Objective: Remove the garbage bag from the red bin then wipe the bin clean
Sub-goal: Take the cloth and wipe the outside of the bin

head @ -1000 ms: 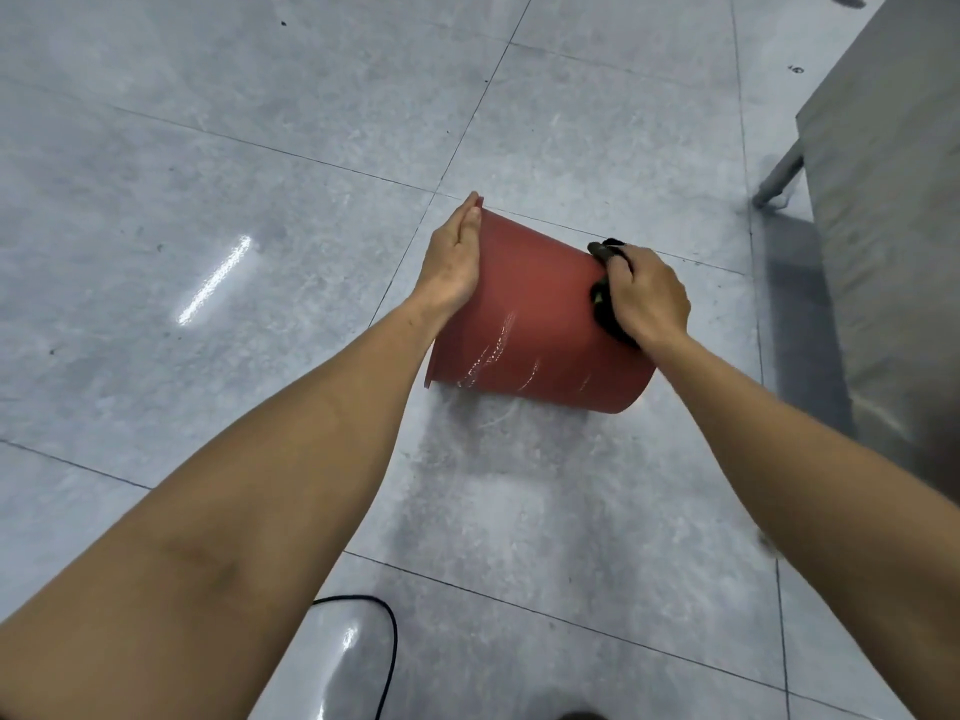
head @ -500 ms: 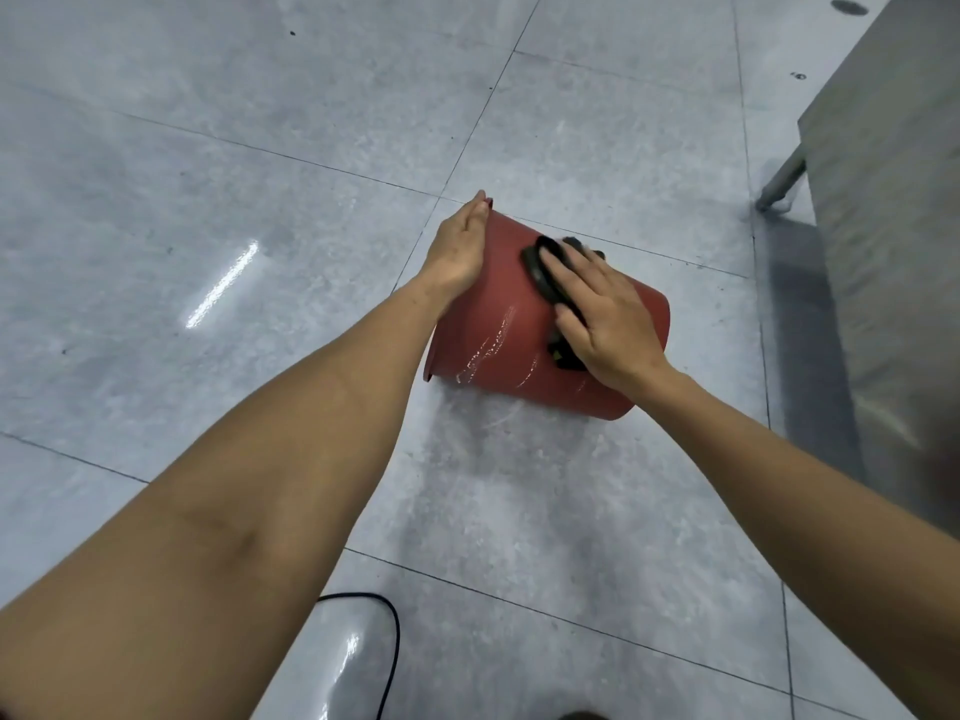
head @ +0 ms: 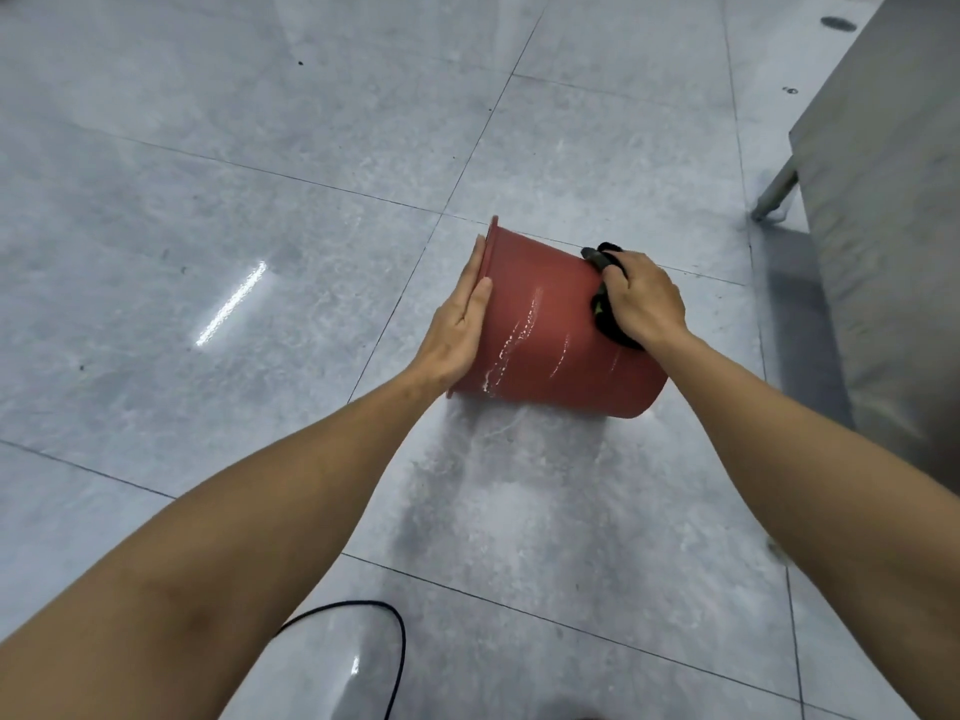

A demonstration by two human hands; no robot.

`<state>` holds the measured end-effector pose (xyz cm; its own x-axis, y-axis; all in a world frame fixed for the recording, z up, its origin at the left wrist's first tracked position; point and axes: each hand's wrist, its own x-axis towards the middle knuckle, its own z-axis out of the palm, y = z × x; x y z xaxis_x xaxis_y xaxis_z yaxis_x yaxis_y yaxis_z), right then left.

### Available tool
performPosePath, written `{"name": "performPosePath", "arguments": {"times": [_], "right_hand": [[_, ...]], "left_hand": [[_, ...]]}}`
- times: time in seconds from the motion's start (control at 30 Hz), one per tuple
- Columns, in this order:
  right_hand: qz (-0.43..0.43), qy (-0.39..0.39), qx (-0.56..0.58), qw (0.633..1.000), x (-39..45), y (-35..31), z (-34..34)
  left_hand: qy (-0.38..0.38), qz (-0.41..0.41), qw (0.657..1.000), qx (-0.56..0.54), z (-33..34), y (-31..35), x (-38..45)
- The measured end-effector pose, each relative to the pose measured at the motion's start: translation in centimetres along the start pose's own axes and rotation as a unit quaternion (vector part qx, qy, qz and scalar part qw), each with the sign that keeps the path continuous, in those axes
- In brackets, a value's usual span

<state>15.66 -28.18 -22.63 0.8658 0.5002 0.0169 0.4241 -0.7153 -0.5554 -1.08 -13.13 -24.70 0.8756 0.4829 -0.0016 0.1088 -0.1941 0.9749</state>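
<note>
- Right hand (head: 644,298), clenched on the black cloth (head: 605,324), has swept back to the red bin (head: 545,335) base end.
- Left hand (head: 457,330), flat and open, steadies your rim; wiping continues.

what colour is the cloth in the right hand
Black. The cloth, pressed on the red bin by the right hand, shows in the head view.

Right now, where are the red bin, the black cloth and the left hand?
red bin (head: 540,345), head view, on its wet side wall.
black cloth (head: 605,319), head view, on the fold showing beside the right hand's fingers.
left hand (head: 457,330), head view, on the back of the hand.
</note>
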Motion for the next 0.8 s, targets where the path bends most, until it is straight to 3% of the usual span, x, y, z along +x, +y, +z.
{"name": "performPosePath", "arguments": {"times": [0.2, 0.43, 0.63, 0.8], "right_hand": [[-0.003, -0.026, -0.004, 1.0, 0.6, -1.5, 0.1], [-0.178, 0.024, -0.057, 0.982, -1.2, -5.2, 4.0], [-0.325, 0.11, -0.167, 0.924, -5.7, 1.0, 5.7], [-0.251, 0.137, -0.141, 0.948, -7.2, 6.4, 3.7]], "left_hand": [[0.049, 0.003, 0.998, -0.027, 0.6, 0.4, 1.7], [0.073, -0.01, 0.997, -0.025, 0.7, 0.7, 4.0], [0.075, -0.013, 0.997, -0.022, 0.7, 0.9, 4.4], [0.074, -0.011, 0.997, -0.022, 0.8, 0.8, 4.4]]}}
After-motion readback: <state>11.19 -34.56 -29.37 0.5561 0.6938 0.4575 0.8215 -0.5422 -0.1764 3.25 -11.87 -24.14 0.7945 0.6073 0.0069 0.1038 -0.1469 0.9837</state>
